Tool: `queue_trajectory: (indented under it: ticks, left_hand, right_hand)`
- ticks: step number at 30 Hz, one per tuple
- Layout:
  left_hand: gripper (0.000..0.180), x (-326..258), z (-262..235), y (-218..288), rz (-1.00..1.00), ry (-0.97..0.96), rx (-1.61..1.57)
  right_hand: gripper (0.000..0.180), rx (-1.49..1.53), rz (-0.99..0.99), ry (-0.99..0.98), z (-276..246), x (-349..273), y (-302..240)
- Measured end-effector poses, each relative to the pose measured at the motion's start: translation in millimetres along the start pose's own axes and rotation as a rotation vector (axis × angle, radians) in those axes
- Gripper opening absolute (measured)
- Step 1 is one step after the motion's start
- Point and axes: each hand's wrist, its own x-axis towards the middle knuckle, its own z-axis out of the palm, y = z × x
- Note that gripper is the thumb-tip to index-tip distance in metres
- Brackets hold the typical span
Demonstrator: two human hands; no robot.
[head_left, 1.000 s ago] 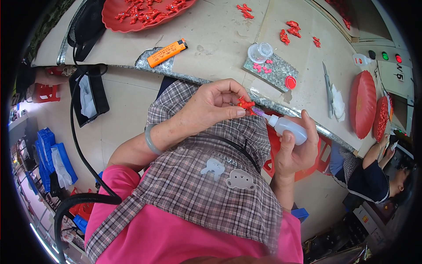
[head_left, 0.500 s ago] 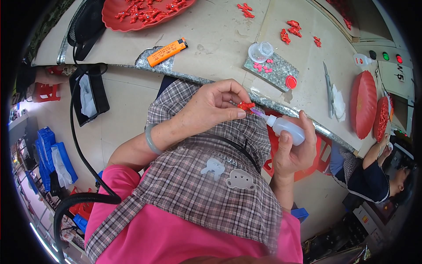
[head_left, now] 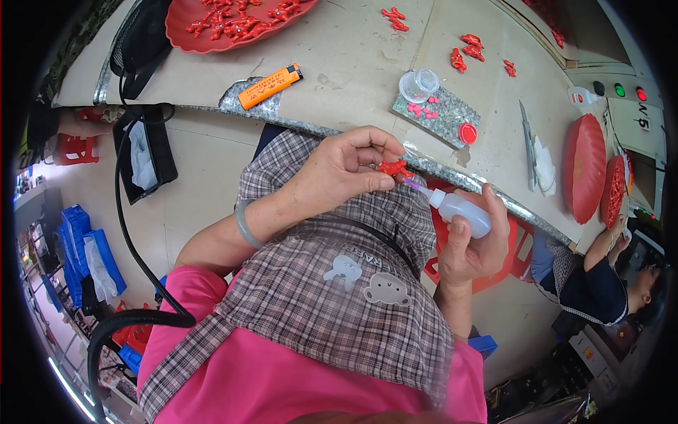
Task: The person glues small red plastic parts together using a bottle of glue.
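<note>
Red and glossy, a small figurine sits pinched between the thumb and fingers of our left hand, above our lap at the bench edge. Our right hand grasps a translucent squeeze bottle, its purple nozzle aimed in from 4 o'clock; at this size we cannot tell whether the tip touches. We judge the step as dabbing on fluid, perhaps glue; the next move calls for a steady pinch and a light squeeze. From the figurine, the orange lighter at 10 o'clock carries dark printed characters, our plaid apron at 6 o'clock shows partly folded lettering, and a pale panel near 3 o'clock bears bold dark marks.
</note>
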Motion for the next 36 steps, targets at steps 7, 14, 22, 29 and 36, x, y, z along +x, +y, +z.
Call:
queue_trajectory:
  ticks: [7,14,22,29,36]
  left_hand:
    - [0.03,0.4,-3.5,3.0,0.132,-0.025,0.046]
    - [0.029,-0.8,-9.1,9.4,0.455,0.08,0.144]
    - [0.036,-0.6,-19.6,8.1,0.609,0.182,0.338]
    - [0.037,0.3,-26.4,10.7,0.649,0.232,0.52]
    - [0.037,1.4,-26.8,9.2,0.643,0.246,0.525]
  right_hand:
    - [0.049,0.337,0.272,0.142,7.0,1.7,-5.7]
    - [0.044,0.463,0.368,0.195,11.8,2.4,-1.2]
    - [0.042,0.475,0.393,0.191,15.2,1.8,-1.2]
    - [0.042,0.474,0.385,0.166,18.0,3.2,-0.9]
    - [0.041,0.453,0.393,0.153,18.2,3.5,-1.1]
